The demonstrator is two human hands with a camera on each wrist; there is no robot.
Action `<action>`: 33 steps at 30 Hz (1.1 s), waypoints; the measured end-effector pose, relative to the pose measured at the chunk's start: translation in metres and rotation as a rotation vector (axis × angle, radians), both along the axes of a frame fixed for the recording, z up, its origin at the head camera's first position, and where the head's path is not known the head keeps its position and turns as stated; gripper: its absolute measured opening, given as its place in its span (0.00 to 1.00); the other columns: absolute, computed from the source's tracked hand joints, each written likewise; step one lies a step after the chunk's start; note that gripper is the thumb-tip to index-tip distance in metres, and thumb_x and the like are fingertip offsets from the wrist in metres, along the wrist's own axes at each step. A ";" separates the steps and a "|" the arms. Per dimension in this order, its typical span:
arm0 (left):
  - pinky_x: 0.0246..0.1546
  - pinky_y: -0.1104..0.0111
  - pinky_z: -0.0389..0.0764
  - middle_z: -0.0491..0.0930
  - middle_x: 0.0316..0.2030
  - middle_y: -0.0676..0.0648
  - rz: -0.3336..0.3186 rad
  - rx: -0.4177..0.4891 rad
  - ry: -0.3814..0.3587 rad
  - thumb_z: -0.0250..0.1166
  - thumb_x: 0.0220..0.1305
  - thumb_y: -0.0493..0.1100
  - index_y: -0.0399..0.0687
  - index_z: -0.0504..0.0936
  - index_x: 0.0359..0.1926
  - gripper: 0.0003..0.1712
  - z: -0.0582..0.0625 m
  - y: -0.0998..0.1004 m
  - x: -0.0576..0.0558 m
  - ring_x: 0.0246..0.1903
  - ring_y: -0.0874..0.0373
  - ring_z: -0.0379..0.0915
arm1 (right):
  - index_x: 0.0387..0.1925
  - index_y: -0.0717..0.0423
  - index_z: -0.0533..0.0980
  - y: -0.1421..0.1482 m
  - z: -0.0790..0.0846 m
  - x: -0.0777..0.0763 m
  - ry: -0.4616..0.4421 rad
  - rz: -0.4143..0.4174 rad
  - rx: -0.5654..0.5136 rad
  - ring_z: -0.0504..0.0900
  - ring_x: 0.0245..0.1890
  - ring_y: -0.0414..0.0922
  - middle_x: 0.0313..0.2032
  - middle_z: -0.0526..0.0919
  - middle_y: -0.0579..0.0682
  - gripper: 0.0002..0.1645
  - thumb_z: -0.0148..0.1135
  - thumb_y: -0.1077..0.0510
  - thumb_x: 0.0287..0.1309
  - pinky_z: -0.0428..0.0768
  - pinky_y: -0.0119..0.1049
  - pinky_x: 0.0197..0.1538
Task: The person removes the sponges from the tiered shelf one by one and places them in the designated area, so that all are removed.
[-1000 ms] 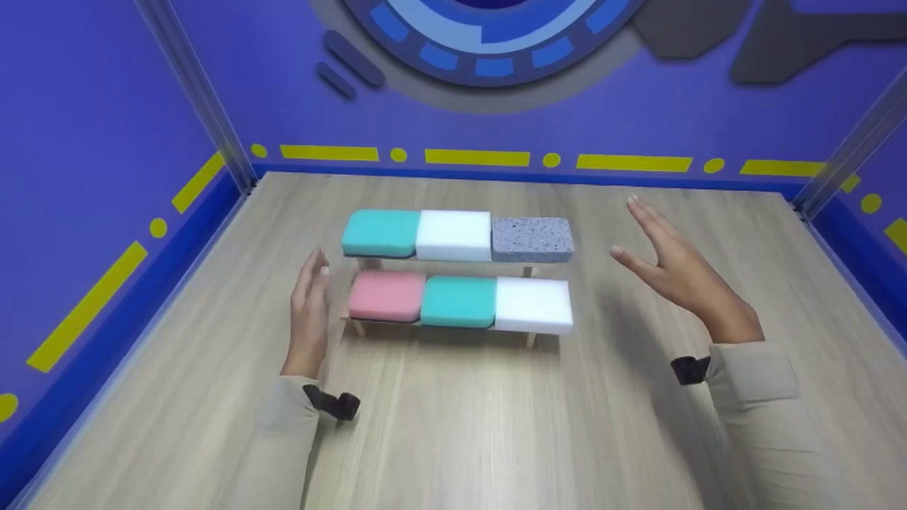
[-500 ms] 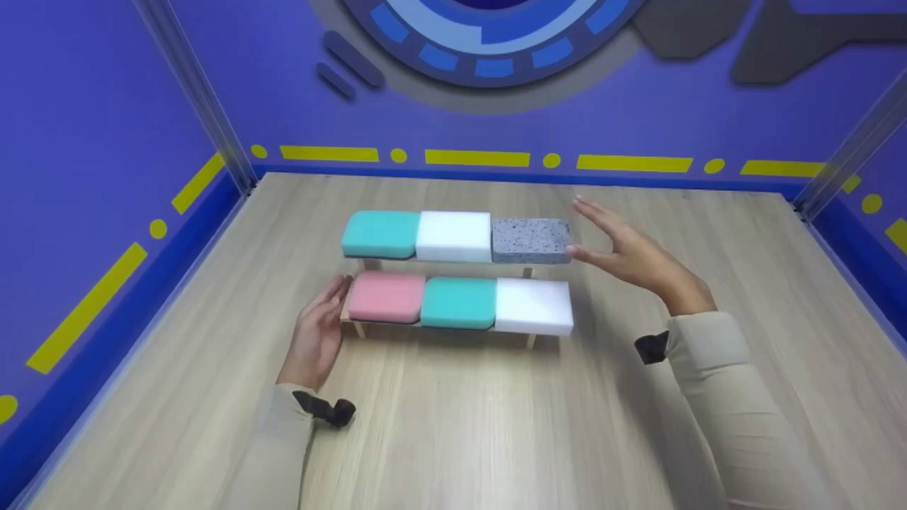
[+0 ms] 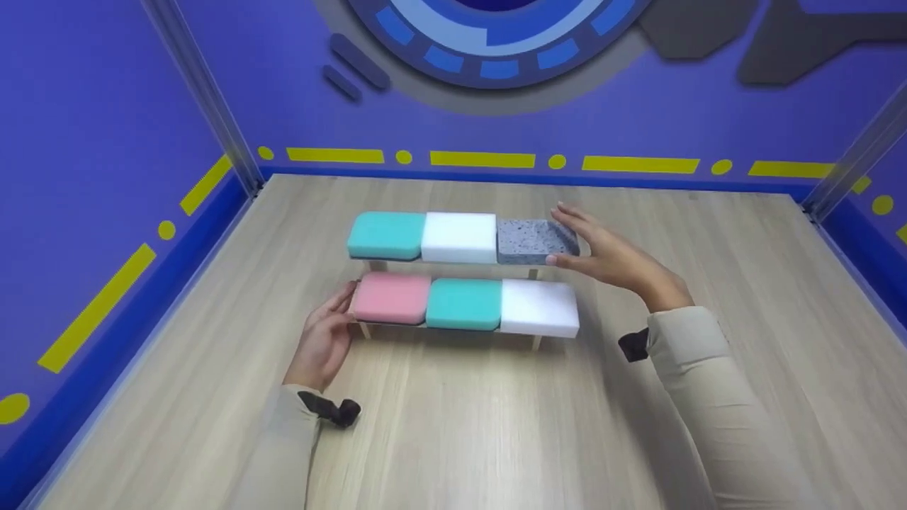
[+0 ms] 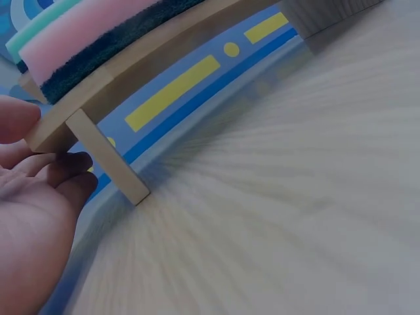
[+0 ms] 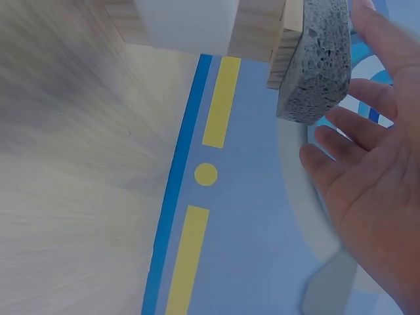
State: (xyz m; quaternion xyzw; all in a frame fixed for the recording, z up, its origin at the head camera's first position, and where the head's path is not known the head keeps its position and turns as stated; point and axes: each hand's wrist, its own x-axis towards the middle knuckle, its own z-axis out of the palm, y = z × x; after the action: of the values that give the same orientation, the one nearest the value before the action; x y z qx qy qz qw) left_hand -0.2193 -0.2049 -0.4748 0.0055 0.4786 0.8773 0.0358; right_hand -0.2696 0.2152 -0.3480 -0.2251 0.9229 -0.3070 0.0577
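Note:
A two-tier wooden rack (image 4: 131, 79) stands on the table with a row of pads on each shelf. My left hand (image 3: 322, 343) pinches the left end of its lower shelf, thumb above and fingers below, beside a pink scrub sponge (image 3: 391, 297) with a dark underside. On the upper shelf, my right hand (image 3: 623, 269) spans the right end of a grey pumice stone (image 3: 528, 237). Its thumb lies at the stone's front edge and its fingers stretch past the back. In the right wrist view those fingers are loosely spread close to the stone (image 5: 318, 65).
Between the pink sponge and a white sponge (image 3: 540, 308) sits a teal sponge (image 3: 464, 303). Another teal sponge (image 3: 386, 234) and white sponge (image 3: 459, 236) share the upper shelf with the stone. A blue patterned wall (image 3: 453, 127) rises behind the wooden table (image 3: 453, 439).
My left hand has moved right and taken hold of the rack's left end. From the right, my other hand has come in around the pumice stone. The head view has shifted slightly.

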 end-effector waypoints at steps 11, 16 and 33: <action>0.54 0.76 0.72 0.46 0.75 0.41 -0.026 -0.002 0.002 0.42 0.60 0.21 0.31 0.48 0.73 0.38 0.003 0.012 -0.015 0.75 0.54 0.40 | 0.74 0.52 0.52 0.010 0.001 -0.003 0.004 -0.009 0.007 0.44 0.75 0.59 0.76 0.45 0.54 0.47 0.60 0.42 0.61 0.49 0.61 0.72; 0.64 0.74 0.65 0.46 0.76 0.42 -0.048 0.005 0.005 0.42 0.60 0.22 0.32 0.49 0.73 0.38 0.008 0.016 -0.024 0.75 0.56 0.40 | 0.74 0.52 0.52 0.015 0.005 -0.004 0.018 -0.026 0.007 0.43 0.75 0.60 0.76 0.44 0.54 0.46 0.59 0.42 0.62 0.49 0.62 0.72; 0.57 0.77 0.70 0.47 0.75 0.42 0.007 0.014 -0.029 0.42 0.59 0.21 0.32 0.49 0.73 0.38 0.000 -0.002 -0.001 0.75 0.56 0.41 | 0.74 0.53 0.51 -0.004 0.001 -0.003 -0.012 0.002 0.055 0.47 0.74 0.60 0.75 0.47 0.58 0.46 0.58 0.42 0.62 0.52 0.60 0.72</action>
State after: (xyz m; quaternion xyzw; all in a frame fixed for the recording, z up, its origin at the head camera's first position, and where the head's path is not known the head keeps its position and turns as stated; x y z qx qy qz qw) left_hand -0.2207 -0.2064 -0.4751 -0.0088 0.4720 0.8806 0.0397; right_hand -0.2726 0.2109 -0.3473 -0.2226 0.9304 -0.2827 0.0699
